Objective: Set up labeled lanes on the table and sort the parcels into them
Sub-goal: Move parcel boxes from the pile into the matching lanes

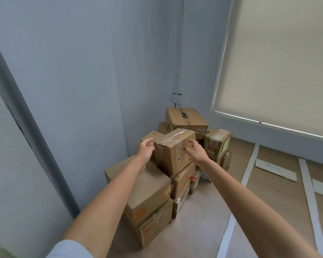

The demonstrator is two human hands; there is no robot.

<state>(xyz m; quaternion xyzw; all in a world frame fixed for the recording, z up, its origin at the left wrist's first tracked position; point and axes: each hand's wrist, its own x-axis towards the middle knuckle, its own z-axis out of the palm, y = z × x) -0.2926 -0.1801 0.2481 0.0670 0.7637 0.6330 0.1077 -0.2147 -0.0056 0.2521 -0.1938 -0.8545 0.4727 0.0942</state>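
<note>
A grey pipe runs down the wall at far left. The left arm reaches forward from a pale sleeve, nearly straight, over a big carton at the near side of the pile. The left hand is at the left upper edge of a taped box; its fingers are curled and seem to touch that edge, though a firm grip cannot be told. The taped box sits tilted on top of the pile, one corner toward the camera, clear tape shining across its lid. The pile stands on the floor in the corner of the room, well away from the strips at right.

Below the big carton is a low box with printed marks and torn tape. Behind the taped box, a flat box with a dark scrawl lies highest, under a wall socket.

The right arm stretches forward likewise, wrist slightly bent. The right hand hovers just beside the right face of the taped box, fingers spread and loosely bent, not touching it as far as can be seen. Right of it stands a labelled box with red print and a yellow sticker.

Farther right, white strips lie across the wooden floor, with paper cards between them. A drawn blind covers the window above.
</note>
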